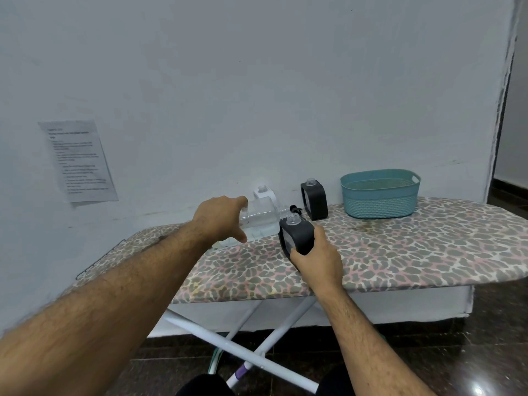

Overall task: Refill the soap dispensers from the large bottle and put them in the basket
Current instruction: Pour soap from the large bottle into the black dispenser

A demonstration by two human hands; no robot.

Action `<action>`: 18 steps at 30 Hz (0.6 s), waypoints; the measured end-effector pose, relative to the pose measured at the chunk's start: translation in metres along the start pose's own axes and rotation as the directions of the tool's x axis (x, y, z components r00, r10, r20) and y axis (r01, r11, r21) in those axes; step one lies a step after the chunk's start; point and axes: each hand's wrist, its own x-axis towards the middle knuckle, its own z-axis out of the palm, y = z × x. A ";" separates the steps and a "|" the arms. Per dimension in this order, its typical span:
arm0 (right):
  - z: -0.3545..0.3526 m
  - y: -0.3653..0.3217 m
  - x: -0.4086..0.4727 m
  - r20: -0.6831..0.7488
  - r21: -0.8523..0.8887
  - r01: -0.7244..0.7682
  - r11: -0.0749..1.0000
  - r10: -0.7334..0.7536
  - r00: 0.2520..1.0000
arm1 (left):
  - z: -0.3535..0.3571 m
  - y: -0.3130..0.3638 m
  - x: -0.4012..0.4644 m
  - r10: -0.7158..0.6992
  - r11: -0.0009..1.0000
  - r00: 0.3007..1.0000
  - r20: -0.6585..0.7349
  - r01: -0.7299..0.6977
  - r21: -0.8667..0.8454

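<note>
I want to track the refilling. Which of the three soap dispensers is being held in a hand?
The near black dispenser, gripped by the right hand at the clear bottle's mouth. The other black dispenser and the white one stand untouched behind.

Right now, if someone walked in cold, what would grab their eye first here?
Dead centre, the left hand tips the clear large bottle sideways, its neck at the open mouth of a black dispenser gripped by the right hand. Everything sits on a leopard-print ironing board. Back right stands the teal basket, with a second black dispenser to its left.
</note>
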 end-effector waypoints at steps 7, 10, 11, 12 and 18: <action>-0.001 0.001 0.000 0.007 0.012 -0.007 1.000 0.007 1.000 | 0.000 0.001 0.000 -0.003 1.000 1.000 0.003 0.003 0.008; -0.001 0.000 0.001 0.006 0.022 -0.008 1.000 0.008 1.000 | -0.002 0.002 -0.002 -0.005 1.000 1.000 0.006 0.004 0.007; -0.001 0.000 0.001 0.006 0.022 -0.008 1.000 0.008 1.000 | -0.003 0.002 -0.002 -0.007 1.000 1.000 0.009 0.007 0.001; -0.001 0.000 0.000 0.006 0.021 -0.008 1.000 0.008 1.000 | -0.003 0.002 -0.003 -0.009 1.000 1.000 0.011 0.009 -0.004; -0.003 -0.001 0.000 0.010 0.013 -0.018 1.000 0.018 1.000 | -0.004 0.002 -0.003 -0.008 1.000 1.000 0.007 0.008 0.007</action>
